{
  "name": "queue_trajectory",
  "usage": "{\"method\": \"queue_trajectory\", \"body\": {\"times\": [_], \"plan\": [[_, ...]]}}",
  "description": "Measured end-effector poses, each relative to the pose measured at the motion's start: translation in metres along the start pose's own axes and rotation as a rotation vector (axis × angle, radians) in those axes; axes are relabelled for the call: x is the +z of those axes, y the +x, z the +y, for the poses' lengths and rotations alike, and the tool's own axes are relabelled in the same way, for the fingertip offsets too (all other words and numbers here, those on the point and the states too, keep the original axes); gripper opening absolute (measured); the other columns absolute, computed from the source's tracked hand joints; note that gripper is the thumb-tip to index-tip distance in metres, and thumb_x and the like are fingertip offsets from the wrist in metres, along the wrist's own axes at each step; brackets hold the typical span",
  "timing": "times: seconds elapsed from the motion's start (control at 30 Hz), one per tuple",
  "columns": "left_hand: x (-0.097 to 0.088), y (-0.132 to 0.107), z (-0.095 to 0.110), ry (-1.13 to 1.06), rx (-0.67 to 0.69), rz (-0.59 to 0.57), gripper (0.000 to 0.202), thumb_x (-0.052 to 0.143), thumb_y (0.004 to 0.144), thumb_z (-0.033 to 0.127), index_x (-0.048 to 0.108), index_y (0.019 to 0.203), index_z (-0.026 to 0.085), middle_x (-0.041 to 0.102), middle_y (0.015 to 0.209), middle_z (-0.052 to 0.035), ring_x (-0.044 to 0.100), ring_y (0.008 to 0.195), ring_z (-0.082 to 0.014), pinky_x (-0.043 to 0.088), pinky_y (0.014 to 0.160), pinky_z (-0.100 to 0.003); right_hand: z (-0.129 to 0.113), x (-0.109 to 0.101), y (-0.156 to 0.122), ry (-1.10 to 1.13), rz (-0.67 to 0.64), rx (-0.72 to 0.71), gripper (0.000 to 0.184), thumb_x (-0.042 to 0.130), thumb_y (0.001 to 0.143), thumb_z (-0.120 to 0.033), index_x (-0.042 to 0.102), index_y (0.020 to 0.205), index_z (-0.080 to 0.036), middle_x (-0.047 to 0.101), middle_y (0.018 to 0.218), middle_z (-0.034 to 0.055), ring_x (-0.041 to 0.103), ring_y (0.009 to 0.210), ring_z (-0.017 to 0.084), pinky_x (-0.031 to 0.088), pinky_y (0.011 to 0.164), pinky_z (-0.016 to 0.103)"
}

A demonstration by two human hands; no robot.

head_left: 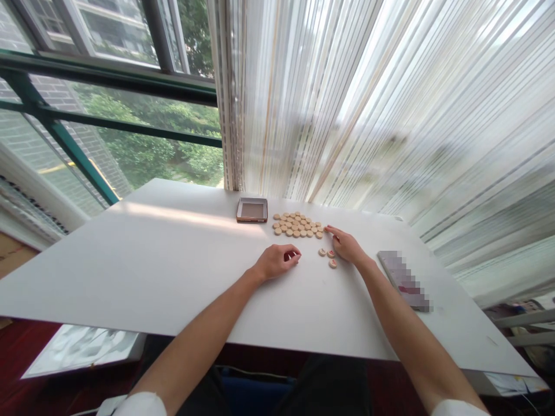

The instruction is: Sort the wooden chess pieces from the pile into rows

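Round wooden Chinese chess pieces [296, 226] lie packed in several rows on the white table, their tops looking plain. My right hand [344, 244] reaches to the right end of this group, its index finger stretched out and touching or nearly touching an end piece [325, 229]. Below that hand lie three loose pieces, face up: one with a dark mark [322, 252], and two with red marks, an upper one [330, 253] and a lower one [332, 263]. My left hand [276, 262] rests in front of the group, fingers curled toward the thumb, with nothing visible in them.
An open shallow box [252, 210] stands at the back, left of the pieces. At the right lies a grey, pixelated flat object [403, 280]. The white table [143, 260] runs back to a window and a sheer striped curtain [329, 115].
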State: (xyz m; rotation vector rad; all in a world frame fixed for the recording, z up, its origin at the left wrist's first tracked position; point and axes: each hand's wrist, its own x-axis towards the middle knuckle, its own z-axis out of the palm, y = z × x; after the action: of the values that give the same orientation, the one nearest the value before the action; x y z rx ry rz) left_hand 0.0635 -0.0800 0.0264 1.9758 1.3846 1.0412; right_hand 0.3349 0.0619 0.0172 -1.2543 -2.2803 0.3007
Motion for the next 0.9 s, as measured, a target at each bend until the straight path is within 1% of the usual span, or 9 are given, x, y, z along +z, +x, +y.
{"method": "queue_trajectory", "body": {"times": [0.07,0.17,0.27,0.37,0.47,0.6,0.7,0.8,0.9], "plan": [[0.0,0.0,0.0,-0.005,-0.009,-0.001,0.022,0.058,0.085,0.035,0.073,0.093,0.022,0.071,0.074,-0.0009,0.061,0.066,-0.0147,0.048,0.063,-0.024,-0.002,0.001,-0.009,0.025,0.111,0.025,0.037,0.045,0.086,-0.022,0.069,0.114,-0.026,0.068,0.124,0.0027,0.068,0.094,0.022,0.052,0.094,0.04],[0.001,0.0,0.0,-0.016,-0.018,-0.004,0.022,0.058,0.085,0.035,0.073,0.093,0.021,0.072,0.076,-0.0013,0.062,0.067,-0.0149,0.048,0.063,-0.024,-0.006,0.001,-0.023,0.029,0.246,0.076,0.03,0.049,0.086,-0.033,0.071,0.103,-0.022,0.072,0.111,0.0065,0.062,0.064,0.017,0.054,0.077,0.037],[0.0,0.0,0.0,-0.011,-0.012,0.003,0.021,0.059,0.085,0.035,0.073,0.093,0.022,0.072,0.075,-0.0006,0.062,0.066,-0.0145,0.049,0.063,-0.024,-0.01,-0.001,-0.031,0.027,0.253,0.11,0.031,0.054,0.084,-0.041,0.072,0.1,-0.021,0.073,0.09,0.0066,0.057,0.059,0.017,0.052,0.07,0.033],[0.0,0.0,-0.001,-0.007,-0.006,0.01,0.02,0.059,0.085,0.035,0.073,0.093,0.022,0.072,0.074,-0.0001,0.062,0.065,-0.014,0.049,0.063,-0.023,-0.01,-0.004,-0.031,0.038,0.226,0.17,0.035,0.058,0.082,-0.049,0.072,0.098,-0.021,0.067,0.069,0.0027,0.056,0.057,0.017,0.049,0.066,0.031],[0.0,0.0,-0.002,-0.01,-0.002,0.004,0.02,0.059,0.086,0.034,0.073,0.093,0.022,0.072,0.076,-0.0005,0.062,0.066,-0.0139,0.048,0.064,-0.023,-0.01,-0.005,-0.03,0.047,0.231,0.224,0.035,0.06,0.081,-0.052,0.073,0.094,-0.023,0.062,0.061,-0.0003,0.057,0.056,0.017,0.047,0.063,0.03],[0.001,0.0,-0.002,-0.008,-0.015,0.004,0.02,0.058,0.086,0.034,0.072,0.094,0.022,0.072,0.075,-0.0004,0.062,0.066,-0.0141,0.049,0.064,-0.023,-0.011,-0.006,-0.031,0.089,0.245,0.254,0.036,0.06,0.081,-0.054,0.072,0.095,-0.023,0.066,0.065,0.0005,0.059,0.059,0.017,0.048,0.065,0.031],[0.001,-0.001,-0.002,-0.009,-0.023,0.003,0.02,0.058,0.086,0.035,0.072,0.094,0.022,0.072,0.074,-0.0004,0.061,0.064,-0.014,0.049,0.064,-0.024,-0.015,-0.008,-0.034,0.172,0.278,0.249,0.038,0.06,0.082,-0.054,0.07,0.102,-0.023,0.072,0.083,0.0038,0.063,0.066,0.017,0.052,0.069,0.032],[0.0,-0.001,-0.002,-0.002,-0.019,0.011,0.02,0.058,0.086,0.034,0.072,0.093,0.022,0.072,0.074,-0.0005,0.061,0.064,-0.014,0.048,0.063,-0.024,-0.024,-0.012,-0.036,0.223,0.337,0.213,0.04,0.058,0.085,-0.053,0.068,0.106,-0.021,0.072,0.099,0.0076,0.066,0.073,0.019,0.054,0.069,0.033],[0.0,-0.001,-0.002,-0.001,-0.015,0.01,0.02,0.059,0.086,0.034,0.072,0.093,0.022,0.071,0.073,-0.0002,0.061,0.063,-0.0139,0.048,0.063,-0.024,-0.042,-0.015,-0.037,0.222,0.382,0.118,0.037,0.056,0.088,-0.05,0.067,0.107,-0.02,0.07,0.104,0.0095,0.066,0.079,0.02,0.056,0.069,0.034]]}}
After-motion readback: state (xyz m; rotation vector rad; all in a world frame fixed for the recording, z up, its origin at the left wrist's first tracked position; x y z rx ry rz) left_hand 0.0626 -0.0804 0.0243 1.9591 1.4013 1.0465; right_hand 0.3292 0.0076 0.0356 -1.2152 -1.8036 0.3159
